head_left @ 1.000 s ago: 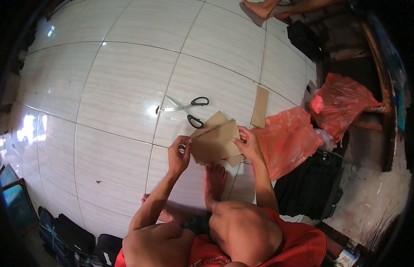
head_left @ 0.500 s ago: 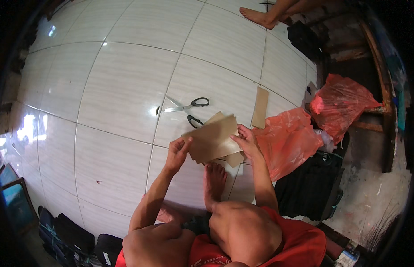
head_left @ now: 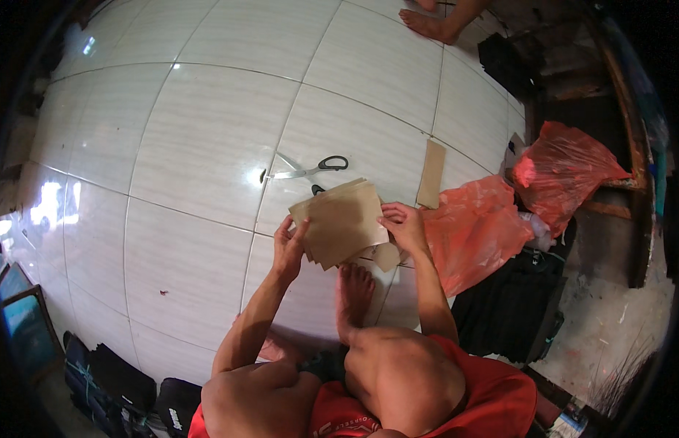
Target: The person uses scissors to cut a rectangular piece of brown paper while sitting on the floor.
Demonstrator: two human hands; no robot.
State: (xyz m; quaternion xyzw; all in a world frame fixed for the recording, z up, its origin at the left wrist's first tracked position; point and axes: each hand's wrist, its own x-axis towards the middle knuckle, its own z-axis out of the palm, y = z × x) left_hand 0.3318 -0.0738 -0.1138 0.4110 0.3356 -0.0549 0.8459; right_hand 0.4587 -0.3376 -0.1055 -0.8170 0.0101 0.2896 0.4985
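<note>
Both hands held a stack of brown paper sheets (head_left: 342, 223) above the tiled floor (head_left: 201, 146): the left hand (head_left: 288, 244) gripped its left edge, the right hand (head_left: 403, 226) its right edge. Scissors (head_left: 307, 170) lay on the floor just beyond, with an orange plastic bag (head_left: 474, 230) to the right.

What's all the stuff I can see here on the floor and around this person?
Brown paper sheets: a small stack, tan, held in both hands.
Scissors: one, black handles, on the tiles beyond the stack.
Cardboard strip: one, brown, right of the scissors.
Plastic bags: two, orange-red, at right.
Dark cloth: black, below the bags.
Another person's foot: one, top edge.
Left hand: grips the stack's left edge.
Right hand: grips its right edge.
Own foot: bare, under the stack.
</note>
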